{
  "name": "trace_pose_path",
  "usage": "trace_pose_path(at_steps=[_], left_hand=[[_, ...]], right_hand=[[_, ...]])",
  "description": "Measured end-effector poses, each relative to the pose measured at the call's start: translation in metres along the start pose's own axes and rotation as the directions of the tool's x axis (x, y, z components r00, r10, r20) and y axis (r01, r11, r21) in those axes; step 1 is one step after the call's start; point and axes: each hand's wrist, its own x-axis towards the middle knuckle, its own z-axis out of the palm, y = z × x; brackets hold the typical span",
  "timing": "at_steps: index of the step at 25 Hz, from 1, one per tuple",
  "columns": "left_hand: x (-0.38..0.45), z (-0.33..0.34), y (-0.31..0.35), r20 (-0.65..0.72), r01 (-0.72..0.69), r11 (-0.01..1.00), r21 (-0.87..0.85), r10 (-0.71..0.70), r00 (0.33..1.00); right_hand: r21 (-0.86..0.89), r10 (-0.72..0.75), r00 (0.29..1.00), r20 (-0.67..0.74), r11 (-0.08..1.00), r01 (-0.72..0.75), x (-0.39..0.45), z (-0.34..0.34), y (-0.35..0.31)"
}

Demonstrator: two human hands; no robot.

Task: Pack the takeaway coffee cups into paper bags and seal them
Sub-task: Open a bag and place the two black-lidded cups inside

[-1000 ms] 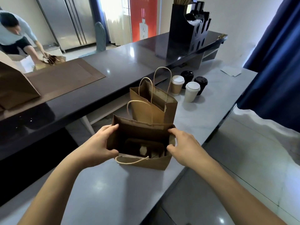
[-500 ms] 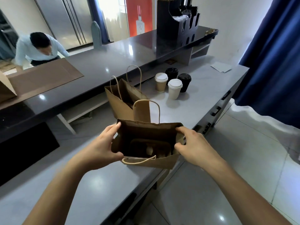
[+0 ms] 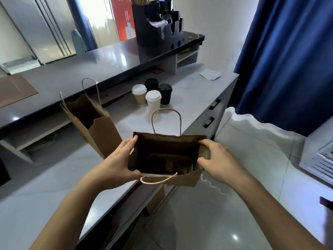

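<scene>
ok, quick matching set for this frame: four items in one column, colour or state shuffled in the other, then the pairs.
Items:
1. held paper bag
2. second paper bag
3. nearest coffee cup
4. right-most coffee cup

States:
A. black, black lid
B. gripped at both ends by left hand and right hand
C. white, white lid
D. standing open, untouched

Pairs: 1-B, 2-D, 3-C, 4-A

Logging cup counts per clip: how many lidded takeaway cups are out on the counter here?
4, clustered mid-counter: a tan cup, white lid; a white cup in front; two black cups behind. None visible in either bag, whose bottoms are dark.
</scene>
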Motion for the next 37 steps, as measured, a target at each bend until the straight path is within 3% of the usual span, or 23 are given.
trace_pose_path(at_steps=[11, 21, 30, 37], left_hand=[[0.091, 0.050, 0.081, 0.195, -0.115, 0.991, 0.062, 0.101, 0.976], [0.195, 0.062, 0.105, 0.225, -0.158, 0.984, 0.087, 0.135, 0.965], [0.259, 0.038, 0.100, 0.087, -0.089, 0.982, 0.165, 0.076, 0.993], [0.280, 0.021, 0.085, 0.035, 0.021, 0.992, 0.124, -0.026, 0.999]], right_hand=[[0.046, 0.155, 0.984, -0.088, 0.987, -0.152, 0.010, -0.067, 0.087], [0.058, 0.200, 0.973, -0.118, 0.979, -0.194, 0.094, -0.108, 0.126], [0.039, 0.126, 0.989, -0.079, 0.992, -0.123, 0.204, -0.122, 0.122], [-0.016, 0.057, 0.998, -0.029, 0.998, -0.058, 0.279, -0.129, 0.100]])
